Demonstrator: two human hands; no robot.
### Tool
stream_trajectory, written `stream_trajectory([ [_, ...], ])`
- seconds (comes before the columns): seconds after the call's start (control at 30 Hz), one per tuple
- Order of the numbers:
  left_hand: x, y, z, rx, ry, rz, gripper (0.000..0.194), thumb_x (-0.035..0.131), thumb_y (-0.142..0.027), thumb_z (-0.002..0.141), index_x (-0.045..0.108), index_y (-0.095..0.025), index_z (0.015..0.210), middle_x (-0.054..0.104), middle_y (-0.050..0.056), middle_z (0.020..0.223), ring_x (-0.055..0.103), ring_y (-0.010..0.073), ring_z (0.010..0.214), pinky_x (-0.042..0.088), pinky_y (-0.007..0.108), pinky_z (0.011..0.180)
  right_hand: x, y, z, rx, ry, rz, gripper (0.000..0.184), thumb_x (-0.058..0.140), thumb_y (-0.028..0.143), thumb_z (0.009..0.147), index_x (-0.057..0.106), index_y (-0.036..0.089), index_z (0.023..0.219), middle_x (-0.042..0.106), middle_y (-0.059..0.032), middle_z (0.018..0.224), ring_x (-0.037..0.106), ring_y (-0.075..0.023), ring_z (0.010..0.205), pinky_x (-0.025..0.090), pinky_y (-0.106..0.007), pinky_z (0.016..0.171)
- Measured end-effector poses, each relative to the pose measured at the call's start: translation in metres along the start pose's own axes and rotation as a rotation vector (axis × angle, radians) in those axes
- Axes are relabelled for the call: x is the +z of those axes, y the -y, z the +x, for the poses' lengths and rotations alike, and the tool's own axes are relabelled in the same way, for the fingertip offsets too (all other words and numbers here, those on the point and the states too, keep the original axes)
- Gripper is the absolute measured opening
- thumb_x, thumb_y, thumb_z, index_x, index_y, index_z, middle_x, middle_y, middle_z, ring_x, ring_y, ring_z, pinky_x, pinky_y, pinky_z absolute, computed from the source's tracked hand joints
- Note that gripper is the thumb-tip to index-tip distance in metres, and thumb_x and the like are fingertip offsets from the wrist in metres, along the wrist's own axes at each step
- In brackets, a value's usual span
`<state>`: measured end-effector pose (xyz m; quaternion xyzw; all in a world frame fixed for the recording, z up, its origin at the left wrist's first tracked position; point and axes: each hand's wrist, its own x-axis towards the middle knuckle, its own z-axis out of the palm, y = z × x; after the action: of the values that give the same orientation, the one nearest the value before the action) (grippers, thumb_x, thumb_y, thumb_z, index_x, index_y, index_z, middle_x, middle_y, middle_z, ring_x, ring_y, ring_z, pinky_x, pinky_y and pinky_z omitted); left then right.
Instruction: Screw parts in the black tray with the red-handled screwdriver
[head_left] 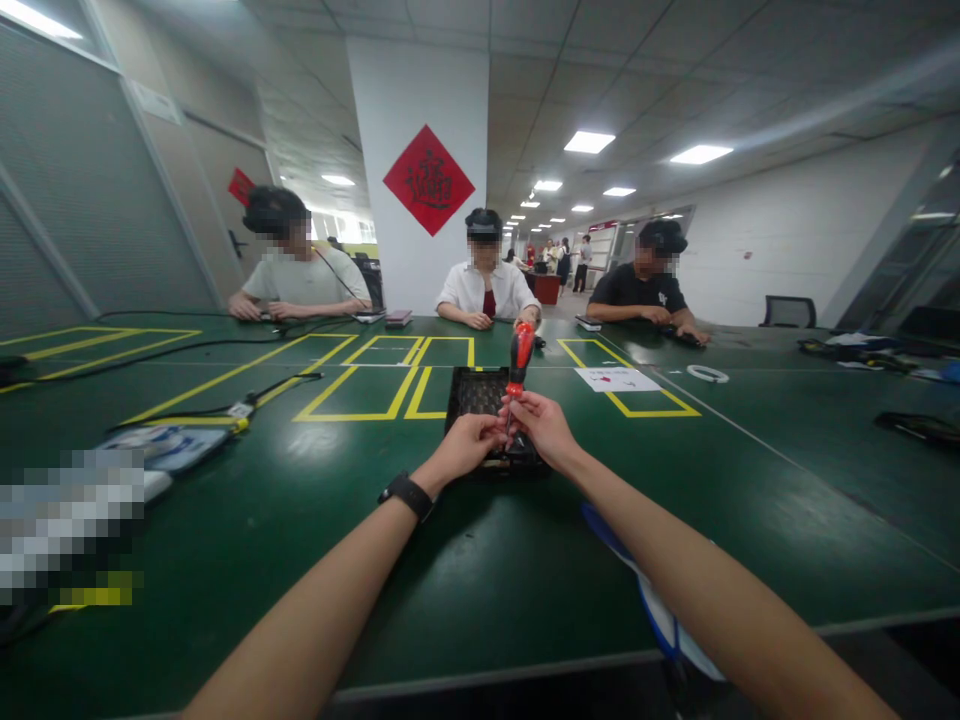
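Note:
A screwdriver [520,356] with a red and black handle stands almost upright above a black plastic case [466,388]. My right hand [546,428] pinches it low down, where the handle meets the shaft. Close beside the shaft, the fingers of my left hand [472,442] are drawn together over the near part of the case; what they hold, if anything, is too small to tell. The case lies on the green table with a ribbed or gridded inside. Both hands cover part of its near end, and the screwdriver's tip is hard to make out there.
Yellow tape outlines [352,416] mark the green table [315,560]. A paper sheet [616,380] and a white ring [707,374] lie to the right. Cables and a plastic-wrapped pack [180,447] are on the left. Three people sit across the table.

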<state>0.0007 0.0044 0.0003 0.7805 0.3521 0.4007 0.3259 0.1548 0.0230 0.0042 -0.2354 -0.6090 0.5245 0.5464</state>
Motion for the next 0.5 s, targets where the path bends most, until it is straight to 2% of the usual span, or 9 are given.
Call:
stream_trajectory([
  [0.27, 0.0049, 0.0053, 0.0001, -0.09, -0.087, -0.064, 0.028, 0.067, -0.033, 0.061, 0.063, -0.01, 0.077, 0.065, 0.004, 0.069, 0.058, 0.0129, 0.061, 0.045, 0.022, 0.058, 0.0035, -0.0018, 0.0003, -0.064, -0.042, -0.019, 0.025, 0.065, 0.033, 0.066, 0.055, 0.017, 0.082, 0.06, 0.0021, 0.067, 0.051, -0.0056, 0.048, 0.041, -0.019, 0.047],
  [0.37, 0.0042, 0.0062, -0.0003, -0.08, -0.087, -0.036, 0.026, 0.064, -0.033, 0.064, 0.063, -0.01, 0.075, 0.064, 0.003, 0.067, 0.057, 0.0124, 0.059, 0.043, 0.021, 0.056, 0.0035, -0.0014, 0.0002, -0.042, -0.033, -0.009, 0.027, 0.063, 0.035, 0.069, 0.056, 0.016, 0.086, 0.062, -0.0008, 0.072, 0.055, -0.0081, 0.056, 0.043, -0.019, 0.049],
  [0.5, 0.0021, 0.0043, 0.0002, -0.045, -0.016, -0.035, 0.022, 0.059, -0.031, 0.069, 0.062, -0.009, 0.074, 0.065, 0.003, 0.068, 0.058, 0.0124, 0.061, 0.043, 0.021, 0.057, -0.0001, -0.0024, 0.0017, 0.004, 0.031, 0.008, 0.033, 0.057, 0.039, 0.074, 0.059, 0.014, 0.095, 0.064, -0.0063, 0.081, 0.058, -0.0108, 0.064, 0.044, -0.021, 0.052],
])
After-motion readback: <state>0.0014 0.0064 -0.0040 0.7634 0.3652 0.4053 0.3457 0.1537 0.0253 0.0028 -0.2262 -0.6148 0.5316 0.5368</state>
